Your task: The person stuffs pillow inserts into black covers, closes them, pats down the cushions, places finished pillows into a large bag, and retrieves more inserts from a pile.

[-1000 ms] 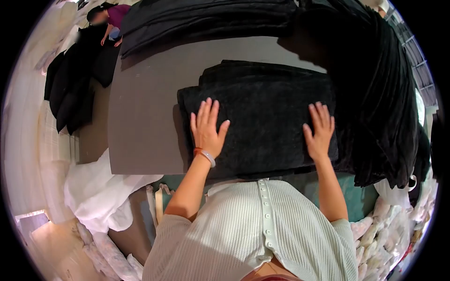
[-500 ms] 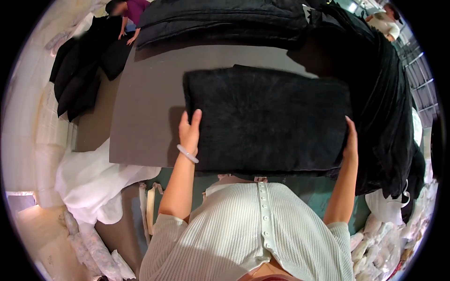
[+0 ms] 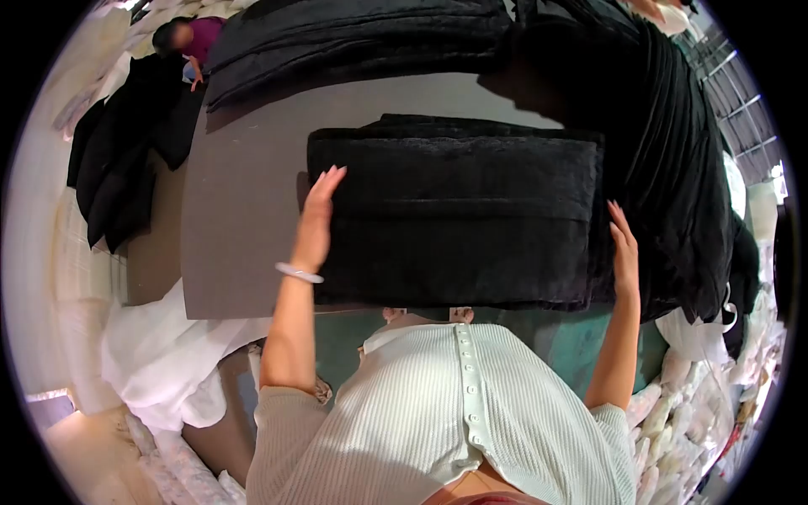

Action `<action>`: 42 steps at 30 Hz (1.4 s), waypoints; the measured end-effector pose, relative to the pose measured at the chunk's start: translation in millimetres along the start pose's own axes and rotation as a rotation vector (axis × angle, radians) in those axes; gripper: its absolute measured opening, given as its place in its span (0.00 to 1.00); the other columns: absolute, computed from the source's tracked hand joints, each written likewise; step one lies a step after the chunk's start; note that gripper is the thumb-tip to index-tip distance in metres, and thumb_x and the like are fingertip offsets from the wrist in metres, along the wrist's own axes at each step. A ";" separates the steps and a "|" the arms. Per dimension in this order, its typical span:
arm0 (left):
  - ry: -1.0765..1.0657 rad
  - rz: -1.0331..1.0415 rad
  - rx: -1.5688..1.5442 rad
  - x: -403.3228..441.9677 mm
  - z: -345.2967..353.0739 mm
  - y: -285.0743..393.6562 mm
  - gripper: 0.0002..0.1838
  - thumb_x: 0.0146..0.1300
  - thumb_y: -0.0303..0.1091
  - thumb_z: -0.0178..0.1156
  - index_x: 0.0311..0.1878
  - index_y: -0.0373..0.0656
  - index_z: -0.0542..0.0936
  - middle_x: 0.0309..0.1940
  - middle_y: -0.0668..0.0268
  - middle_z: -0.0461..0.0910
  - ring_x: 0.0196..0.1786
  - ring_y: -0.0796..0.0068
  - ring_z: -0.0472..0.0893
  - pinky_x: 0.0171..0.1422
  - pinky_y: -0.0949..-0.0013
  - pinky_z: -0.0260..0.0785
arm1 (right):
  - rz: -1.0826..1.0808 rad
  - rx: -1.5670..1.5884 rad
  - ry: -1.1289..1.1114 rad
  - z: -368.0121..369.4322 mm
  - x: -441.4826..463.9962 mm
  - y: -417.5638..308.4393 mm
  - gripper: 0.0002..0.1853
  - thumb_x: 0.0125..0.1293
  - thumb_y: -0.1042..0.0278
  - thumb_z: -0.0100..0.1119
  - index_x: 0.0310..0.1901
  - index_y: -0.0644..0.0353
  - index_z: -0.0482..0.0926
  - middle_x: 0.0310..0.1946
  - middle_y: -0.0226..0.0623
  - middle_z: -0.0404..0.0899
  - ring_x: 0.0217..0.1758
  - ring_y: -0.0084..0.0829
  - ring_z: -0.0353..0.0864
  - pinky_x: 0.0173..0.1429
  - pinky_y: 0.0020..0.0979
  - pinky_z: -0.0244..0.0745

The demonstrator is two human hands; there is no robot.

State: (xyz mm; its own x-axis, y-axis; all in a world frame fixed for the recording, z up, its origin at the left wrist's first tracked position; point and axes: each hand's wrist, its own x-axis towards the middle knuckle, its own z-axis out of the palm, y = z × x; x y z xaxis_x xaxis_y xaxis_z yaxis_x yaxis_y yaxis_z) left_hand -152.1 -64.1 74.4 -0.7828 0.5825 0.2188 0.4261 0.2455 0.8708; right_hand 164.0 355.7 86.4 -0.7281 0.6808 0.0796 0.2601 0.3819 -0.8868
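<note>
A folded black plush blanket [image 3: 454, 219] lies flat on the grey table [image 3: 240, 227], with a crease running across its upper face. My left hand [image 3: 316, 219] is at the blanket's left edge, fingers stretched out and close to the cloth; whether it touches cannot be told. On the other side my right hand [image 3: 623, 248] stands a little off the right edge, its fingers extended and gripping nothing. The light bangle [image 3: 299, 273] is on my left wrist.
A long stack of black fabric [image 3: 362, 42] crosses the table's far side. Draped black cloth [image 3: 648, 168] hangs at the right. A person in a purple top [image 3: 204, 38] handles black cloth [image 3: 122, 168] at far left. White fabric [image 3: 168, 353] lies lower left; plastic-wrapped bundles [image 3: 673, 421] lie lower right.
Both hands have let go of the blanket's sides and straightened their fingers. The blanket now rests on the table, showing a creased face, and the view has shifted slightly.
</note>
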 end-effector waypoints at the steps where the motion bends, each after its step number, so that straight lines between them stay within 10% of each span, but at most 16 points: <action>1: -0.025 0.159 0.363 4.7 16.7 -1.4 0.34 0.73 0.62 0.36 0.71 0.51 0.67 0.74 0.59 0.61 0.77 0.55 0.54 0.77 0.44 0.40 | -0.121 -0.208 0.044 23.1 3.7 -18.5 0.25 0.69 0.63 0.49 0.67 0.56 0.71 0.74 0.39 0.59 0.79 0.35 0.51 0.79 0.36 0.43; 3: -0.057 0.282 0.835 10.3 42.6 16.6 0.38 0.64 0.66 0.48 0.73 0.58 0.64 0.76 0.60 0.55 0.78 0.52 0.51 0.76 0.37 0.39 | -0.353 -0.771 0.027 70.4 -3.6 -73.1 0.29 0.67 0.59 0.54 0.69 0.52 0.68 0.75 0.42 0.55 0.80 0.40 0.47 0.79 0.45 0.39; 11: -0.252 0.243 0.876 5.3 72.7 11.1 0.41 0.64 0.64 0.50 0.77 0.57 0.55 0.78 0.63 0.48 0.79 0.51 0.46 0.76 0.36 0.35 | -0.467 -0.884 -0.185 150.3 -23.8 -42.1 0.40 0.64 0.35 0.45 0.74 0.47 0.58 0.77 0.41 0.49 0.80 0.45 0.43 0.79 0.51 0.32; 23: -0.151 0.234 0.878 39.6 100.6 -23.0 0.39 0.66 0.58 0.52 0.76 0.55 0.55 0.77 0.63 0.50 0.78 0.55 0.48 0.76 0.36 0.35 | -0.585 -0.646 -0.043 177.3 33.6 -1.0 0.37 0.64 0.39 0.44 0.71 0.50 0.63 0.74 0.43 0.54 0.78 0.46 0.48 0.78 0.50 0.37; 28: -0.305 0.408 0.784 28.3 76.3 12.3 0.43 0.60 0.64 0.53 0.75 0.53 0.59 0.77 0.60 0.50 0.79 0.54 0.49 0.75 0.35 0.34 | -0.525 -0.715 -0.190 154.4 -1.3 -47.6 0.40 0.57 0.53 0.61 0.72 0.52 0.61 0.75 0.44 0.52 0.78 0.46 0.48 0.78 0.52 0.36; 33: -0.559 0.510 0.677 1.5 96.9 37.6 0.52 0.48 0.71 0.61 0.74 0.54 0.61 0.77 0.58 0.49 0.79 0.52 0.46 0.75 0.33 0.32 | -0.606 -0.702 -0.516 155.6 -54.2 -53.3 0.45 0.56 0.39 0.59 0.73 0.52 0.60 0.76 0.43 0.50 0.80 0.45 0.45 0.78 0.53 0.36; 42: -0.440 0.599 0.805 42.2 141.5 -25.2 0.50 0.48 0.70 0.62 0.73 0.58 0.61 0.78 0.57 0.44 0.80 0.52 0.41 0.75 0.34 0.30 | -0.763 -0.570 -0.342 194.1 3.8 12.1 0.41 0.61 0.33 0.46 0.70 0.51 0.66 0.73 0.43 0.59 0.77 0.40 0.56 0.77 0.46 0.42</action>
State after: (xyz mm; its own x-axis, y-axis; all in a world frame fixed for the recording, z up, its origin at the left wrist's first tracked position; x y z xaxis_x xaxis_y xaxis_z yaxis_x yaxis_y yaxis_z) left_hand -131.7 63.9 -0.6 -0.1877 0.9627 0.1948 0.9804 0.1714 0.0975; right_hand 41.3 241.6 -12.4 -0.9459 -0.0516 0.3204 -0.1520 0.9427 -0.2971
